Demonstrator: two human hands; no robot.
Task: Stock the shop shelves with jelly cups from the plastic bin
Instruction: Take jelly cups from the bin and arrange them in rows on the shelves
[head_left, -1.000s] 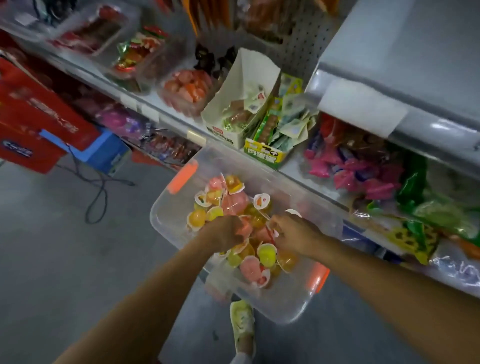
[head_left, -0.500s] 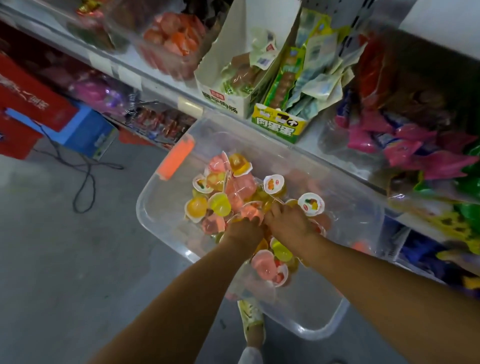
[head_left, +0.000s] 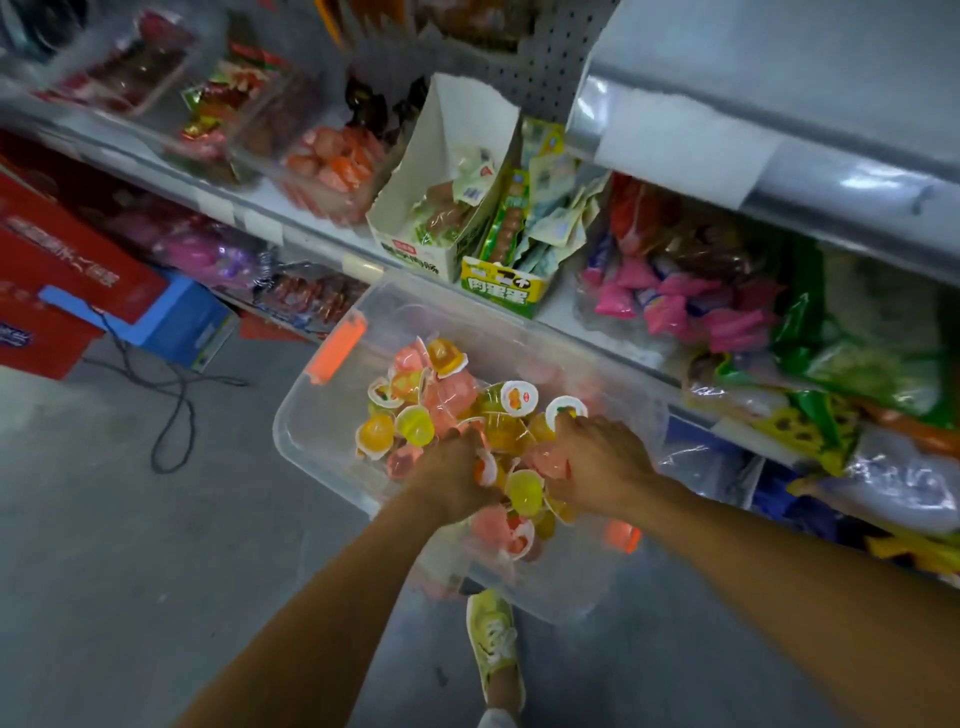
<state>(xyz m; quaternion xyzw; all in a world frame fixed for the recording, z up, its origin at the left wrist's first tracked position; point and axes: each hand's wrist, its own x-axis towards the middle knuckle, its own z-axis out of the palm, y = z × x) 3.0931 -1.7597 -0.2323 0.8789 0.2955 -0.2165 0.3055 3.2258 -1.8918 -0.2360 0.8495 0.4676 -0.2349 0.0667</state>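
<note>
A clear plastic bin (head_left: 311, 441) with orange latches leans against the shelf edge. It holds a heap of jelly cups (head_left: 415, 426) in yellow, orange and pink. My left hand (head_left: 452, 478) is sunk in the heap at its near side, fingers curled round several cups. My right hand (head_left: 597, 462) is beside it to the right, fingers curled down into the cups and gripping some. The fingertips of both hands are hidden among the cups.
The shop shelf (head_left: 311, 228) behind the bin carries clear tubs of sweets, a white carton (head_left: 415, 249) and a green box (head_left: 504, 291) of snacks, and pink packets (head_left: 675, 306). Red boxes (head_left: 47, 291) and a black cable (head_left: 171, 405) lie on the floor at left. My shoe (head_left: 493, 639) is below the bin.
The view has tilted up, bringing more of the shelves into sight. Both hands stay in the heap and have spread slightly apart, closing on cups.
</note>
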